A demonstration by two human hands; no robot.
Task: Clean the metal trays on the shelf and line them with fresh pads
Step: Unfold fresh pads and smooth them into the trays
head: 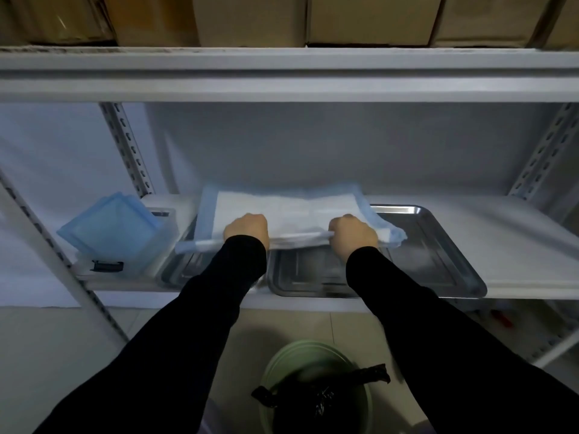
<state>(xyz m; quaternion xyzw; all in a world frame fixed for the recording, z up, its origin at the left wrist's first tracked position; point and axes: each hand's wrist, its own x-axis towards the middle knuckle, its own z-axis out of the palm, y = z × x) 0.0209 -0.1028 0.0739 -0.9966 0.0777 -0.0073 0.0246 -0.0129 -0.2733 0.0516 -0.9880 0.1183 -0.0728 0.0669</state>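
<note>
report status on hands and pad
Left hand and right hand grip the pad by its near edge. Pad held over left tray and right tray, not laid yet. Visible tray surfaces bare.

I count 2 metal trays (438,264) (181,272), 1 white pad (291,211), my 2 hands (247,228) (352,234), 1 clear box (131,261), 1 green bin (282,361).

Shelf (517,245): left tray (181,270), right tray (438,261), plastic box (141,261).

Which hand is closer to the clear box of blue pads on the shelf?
Left. The left hand grips the near edge of the pad, just right of the clear box; the right hand grips the same edge farther right, above the right-hand tray.
</note>
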